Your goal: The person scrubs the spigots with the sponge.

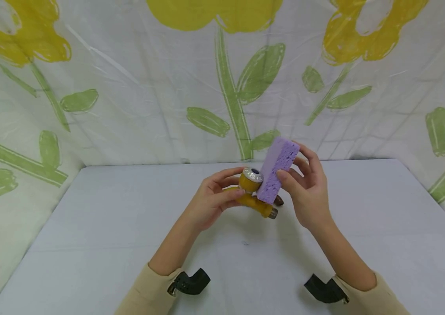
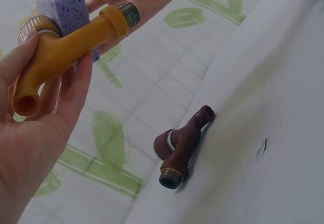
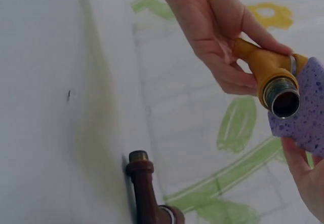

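Note:
My left hand (image 1: pixel 211 201) grips a yellow water tap (image 1: pixel 254 203) by its body, thumb on one side and fingers on the other. The tap's silver-rimmed knob faces up. In the left wrist view its threaded end (image 2: pixel 128 15) points away from the palm and its open spout (image 2: pixel 25 104) hangs near the fingers. My right hand (image 1: pixel 310 194) pinches a purple, pore-covered sponge (image 1: pixel 276 175) between thumb and fingers. The sponge stands tilted against the side of the tap's knob. Both are held up over the table.
A dark red-brown tap (image 2: pixel 185 143) lies on the white table (image 1: pixel 127 236) beyond the hands, mostly hidden in the head view. Behind the table hangs a white sheet (image 1: pixel 135 109) painted with yellow flowers. A small dark mark (image 2: pixel 262 149) shows on the tabletop.

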A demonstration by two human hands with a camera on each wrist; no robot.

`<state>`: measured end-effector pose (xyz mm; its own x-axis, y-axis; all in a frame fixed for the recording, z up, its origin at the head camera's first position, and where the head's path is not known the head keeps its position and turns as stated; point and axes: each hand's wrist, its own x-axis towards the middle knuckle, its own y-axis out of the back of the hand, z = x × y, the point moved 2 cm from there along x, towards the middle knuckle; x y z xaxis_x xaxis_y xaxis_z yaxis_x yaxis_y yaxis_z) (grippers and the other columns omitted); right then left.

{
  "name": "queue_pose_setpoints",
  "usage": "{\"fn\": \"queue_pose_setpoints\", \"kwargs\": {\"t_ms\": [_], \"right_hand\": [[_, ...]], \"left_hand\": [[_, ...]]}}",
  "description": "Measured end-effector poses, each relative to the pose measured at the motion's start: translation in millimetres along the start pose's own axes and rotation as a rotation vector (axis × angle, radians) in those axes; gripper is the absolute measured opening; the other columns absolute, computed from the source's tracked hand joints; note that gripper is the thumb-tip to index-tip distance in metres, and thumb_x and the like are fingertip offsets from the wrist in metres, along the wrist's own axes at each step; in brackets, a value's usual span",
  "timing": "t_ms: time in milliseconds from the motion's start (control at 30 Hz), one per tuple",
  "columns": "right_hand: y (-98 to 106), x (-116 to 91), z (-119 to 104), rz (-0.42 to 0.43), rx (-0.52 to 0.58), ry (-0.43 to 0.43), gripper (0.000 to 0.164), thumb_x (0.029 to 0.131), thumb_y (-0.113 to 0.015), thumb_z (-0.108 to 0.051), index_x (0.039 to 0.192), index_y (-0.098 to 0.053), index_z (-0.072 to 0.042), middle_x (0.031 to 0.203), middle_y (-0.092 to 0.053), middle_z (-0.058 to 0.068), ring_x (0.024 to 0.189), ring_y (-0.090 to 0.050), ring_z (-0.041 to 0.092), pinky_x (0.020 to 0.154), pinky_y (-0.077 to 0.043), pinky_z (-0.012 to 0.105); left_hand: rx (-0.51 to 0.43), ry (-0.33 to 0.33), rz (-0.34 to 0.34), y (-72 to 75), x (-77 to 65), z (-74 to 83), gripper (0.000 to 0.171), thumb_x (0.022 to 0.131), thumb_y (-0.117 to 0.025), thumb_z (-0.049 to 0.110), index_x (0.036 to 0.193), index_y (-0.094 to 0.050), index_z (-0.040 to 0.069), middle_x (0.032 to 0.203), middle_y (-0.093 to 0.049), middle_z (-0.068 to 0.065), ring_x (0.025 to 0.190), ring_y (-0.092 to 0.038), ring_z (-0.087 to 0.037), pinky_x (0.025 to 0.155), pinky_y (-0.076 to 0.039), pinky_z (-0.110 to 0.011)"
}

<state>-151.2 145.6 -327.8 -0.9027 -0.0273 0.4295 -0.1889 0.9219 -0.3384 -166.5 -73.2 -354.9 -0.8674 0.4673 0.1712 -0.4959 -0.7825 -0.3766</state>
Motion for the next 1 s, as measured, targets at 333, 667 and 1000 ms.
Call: {"fn": "queue_pose_setpoints", "kwargs": {"t_ms": [333,667,1000], "right_hand": [[-1.8,0.1,-1.9,-0.045,0.047,-0.050,0.045,0.102,-0.068,-0.004,0.143,-0.055,-0.017,0.125,-0.061,0.006,0.107,-0.067,0.016,0.087,-0.063,0.027],[-2.9,-1.4,-1.9,-0.118,0.117,-0.146,0.040,0.102,-0.066,-0.006,0.139,-0.059,-0.018,0.120,-0.064,0.003,0.105,-0.064,0.014,0.085,-0.062,0.028],[2.9,-3.3,4.0,-0.186,0.094,-0.224,0.042,0.101,-0.069,-0.018,0.142,-0.059,-0.022,0.124,-0.066,0.004,0.107,-0.067,0.016,0.086,-0.062,0.030]], "left_hand": [[-0.066,0.017,0.036,1.5,1.3,5.2,0.074,0.099,-0.051,-0.015,0.166,-0.028,0.008,0.113,-0.072,0.002,0.098,-0.071,-0.015,0.090,-0.062,-0.030],[-0.166,0.089,0.263,0.3,4.1,1.1,0.052,0.103,-0.047,-0.009,0.153,-0.038,0.001,0.101,-0.067,0.001,0.089,-0.067,-0.010,0.087,-0.059,-0.023],[-0.157,0.118,0.205,6.3,1.8,8.1,0.057,0.103,-0.046,-0.012,0.159,-0.038,-0.001,0.110,-0.069,0.002,0.094,-0.069,-0.012,0.085,-0.061,-0.026]]}}
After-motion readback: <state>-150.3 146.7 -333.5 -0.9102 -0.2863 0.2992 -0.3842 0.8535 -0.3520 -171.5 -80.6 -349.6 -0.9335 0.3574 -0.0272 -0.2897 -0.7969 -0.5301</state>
